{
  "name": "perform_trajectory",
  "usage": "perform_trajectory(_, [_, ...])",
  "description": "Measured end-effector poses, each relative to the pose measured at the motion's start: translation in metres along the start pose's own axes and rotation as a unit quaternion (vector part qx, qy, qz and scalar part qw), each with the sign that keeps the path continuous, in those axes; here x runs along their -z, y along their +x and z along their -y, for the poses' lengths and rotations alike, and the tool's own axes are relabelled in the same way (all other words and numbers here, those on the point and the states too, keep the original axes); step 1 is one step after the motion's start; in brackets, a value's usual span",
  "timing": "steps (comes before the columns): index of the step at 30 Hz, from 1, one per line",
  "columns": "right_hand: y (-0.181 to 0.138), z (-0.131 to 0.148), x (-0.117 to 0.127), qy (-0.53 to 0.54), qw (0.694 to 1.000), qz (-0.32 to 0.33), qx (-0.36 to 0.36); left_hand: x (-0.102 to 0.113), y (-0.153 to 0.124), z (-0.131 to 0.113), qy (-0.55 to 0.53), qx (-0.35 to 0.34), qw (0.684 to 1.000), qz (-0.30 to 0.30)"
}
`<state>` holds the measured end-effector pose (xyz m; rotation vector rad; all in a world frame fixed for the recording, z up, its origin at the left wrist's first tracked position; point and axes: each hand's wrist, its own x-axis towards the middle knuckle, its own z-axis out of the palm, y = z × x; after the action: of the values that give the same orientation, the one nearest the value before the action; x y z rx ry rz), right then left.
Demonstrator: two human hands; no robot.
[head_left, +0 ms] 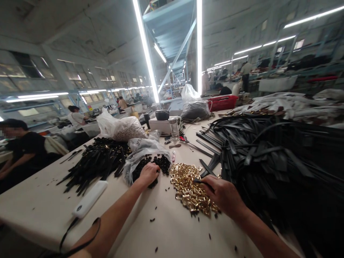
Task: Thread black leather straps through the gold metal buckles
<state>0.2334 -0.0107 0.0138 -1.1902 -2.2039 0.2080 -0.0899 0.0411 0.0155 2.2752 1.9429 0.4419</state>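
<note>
My left hand [148, 173] reaches into a pile of small black beads [157, 165] that spills from a clear plastic bag [143, 149]; its fingers are curled into the pile and what they pinch is hidden. My right hand [223, 195] rests on a heap of gold metal buckles [188, 186] and is closed around the end of a thin black strap [204, 177]. Both piles lie on a pale worktable [172, 229].
A big heap of black straps [268, 154] fills the right side. Another pile of black strap pieces [96, 163] lies left, near a white power bank [90, 199] with a cable. Bags, a jar [174, 128] and a red basket [222, 103] stand farther back. A person in black [23, 150] sits at left.
</note>
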Motion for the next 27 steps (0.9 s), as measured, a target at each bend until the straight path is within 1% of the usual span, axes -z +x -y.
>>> perform_trajectory(3, [-0.001, 0.0, -0.004, -0.004, 1.0, 0.007, 0.0, -0.003, 0.009, 0.008, 0.014, 0.015, 1.0, -0.009])
perform_trajectory(8, [-0.001, 0.002, -0.005, 0.0, 1.0, 0.025, -0.006, 0.005, 0.015, 0.027, -0.02, 0.05, 0.996, -0.066])
perform_trajectory(12, [-0.001, 0.004, -0.005, -0.001, 1.0, 0.027, 0.0, 0.014, 0.011, 0.04, -0.095, 0.073, 0.987, -0.107])
perform_trajectory(16, [-0.002, 0.003, -0.008, 0.005, 1.0, 0.023, 0.008, 0.016, 0.008, 0.044, -0.198, 0.113, 0.962, -0.147])
perform_trajectory(18, [-0.002, 0.002, -0.009, 0.011, 1.0, 0.018, 0.014, 0.013, 0.007, 0.041, -0.26, 0.136, 0.943, -0.157])
perform_trajectory(20, [-0.002, 0.002, -0.01, 0.015, 1.0, 0.014, 0.017, 0.008, 0.006, 0.032, -0.333, 0.152, 0.918, -0.152])
perform_trajectory(22, [-0.002, 0.002, -0.01, 0.017, 1.0, 0.01, 0.015, 0.002, 0.004, 0.018, -0.411, 0.158, 0.888, -0.135])
perform_trajectory(24, [-0.002, 0.003, -0.01, 0.023, 1.0, 0.003, 0.01, -0.005, 0.001, -0.002, -0.477, 0.157, 0.857, -0.113])
perform_trajectory(25, [-0.002, 0.004, -0.009, 0.028, 1.0, -0.001, 0.007, -0.008, -0.002, -0.014, -0.51, 0.156, 0.84, -0.102])
perform_trajectory(26, [-0.002, 0.005, -0.008, 0.035, 0.999, -0.007, 0.006, -0.011, -0.005, -0.025, -0.551, 0.157, 0.815, -0.09])
perform_trajectory(27, [-0.002, 0.005, -0.007, 0.042, 0.999, -0.016, 0.005, -0.015, -0.008, -0.037, -0.601, 0.162, 0.779, -0.074])
